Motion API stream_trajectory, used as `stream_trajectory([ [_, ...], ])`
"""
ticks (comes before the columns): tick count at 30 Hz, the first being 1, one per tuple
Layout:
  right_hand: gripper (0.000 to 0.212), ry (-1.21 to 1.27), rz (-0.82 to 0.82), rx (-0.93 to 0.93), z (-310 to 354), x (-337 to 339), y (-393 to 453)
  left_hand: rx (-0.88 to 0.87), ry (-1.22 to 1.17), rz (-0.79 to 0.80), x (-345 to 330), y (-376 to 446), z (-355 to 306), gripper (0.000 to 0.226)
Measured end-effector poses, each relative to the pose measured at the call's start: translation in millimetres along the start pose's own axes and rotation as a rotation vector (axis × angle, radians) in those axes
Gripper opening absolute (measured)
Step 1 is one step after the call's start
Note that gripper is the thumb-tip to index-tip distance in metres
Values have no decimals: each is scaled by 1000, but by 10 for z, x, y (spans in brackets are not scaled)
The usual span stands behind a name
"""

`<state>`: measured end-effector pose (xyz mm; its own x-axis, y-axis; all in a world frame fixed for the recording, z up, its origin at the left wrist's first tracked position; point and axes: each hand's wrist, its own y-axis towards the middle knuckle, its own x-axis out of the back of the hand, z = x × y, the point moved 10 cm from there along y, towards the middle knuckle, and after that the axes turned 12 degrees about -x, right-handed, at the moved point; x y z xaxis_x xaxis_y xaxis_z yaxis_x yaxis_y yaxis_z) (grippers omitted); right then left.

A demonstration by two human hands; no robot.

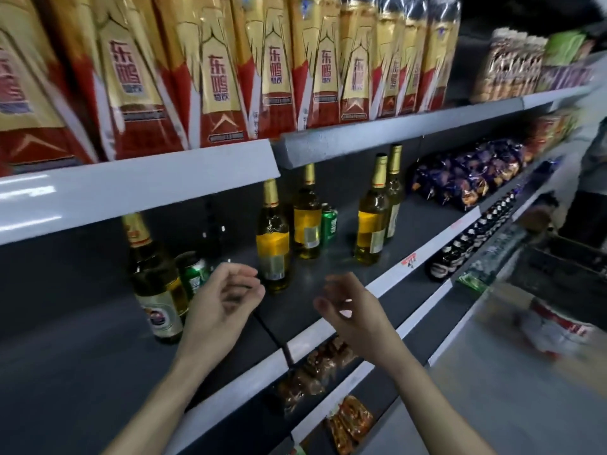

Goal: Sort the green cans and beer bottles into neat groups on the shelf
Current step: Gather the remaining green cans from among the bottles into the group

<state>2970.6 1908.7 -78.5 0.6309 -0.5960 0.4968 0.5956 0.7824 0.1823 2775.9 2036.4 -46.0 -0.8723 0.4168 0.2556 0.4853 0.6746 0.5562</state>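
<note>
On the dark middle shelf point(82, 349) several beer bottles stand upright. A green bottle with a round label point(154, 284) is at the left, with a green can point(192, 274) right behind it. Three yellow-labelled bottles stand further right: one in the middle point(273, 244), one behind it point(307, 218), and one at the right point(371, 221) with another bottle behind it. A second green can point(329, 223) sits at the back. My left hand point(223, 300) hovers beside the left green can, fingers curled apart, holding nothing. My right hand point(351, 307) hangs open above the shelf's front edge.
The shelf above holds a row of gold and red drink packs point(216, 80). Blue snack bags point(466, 178) lie at the right end of the middle shelf. Lower shelves carry dark bottles point(460, 251) and orange snack packets point(351, 421). Another person stands at the far right.
</note>
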Motion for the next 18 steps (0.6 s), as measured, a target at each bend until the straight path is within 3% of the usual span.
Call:
stream_trajectory([
  [8,64,45,-158,-50,-353,134,1113,12,19,-34,-121,467,425,17],
  [13,48,97,-235,-98,-565,151,1828,49,65,-126,13,610,561,20],
  [18,59,77,-221,-177,-955,5,2404,106,108,-282,137,668,647,24],
])
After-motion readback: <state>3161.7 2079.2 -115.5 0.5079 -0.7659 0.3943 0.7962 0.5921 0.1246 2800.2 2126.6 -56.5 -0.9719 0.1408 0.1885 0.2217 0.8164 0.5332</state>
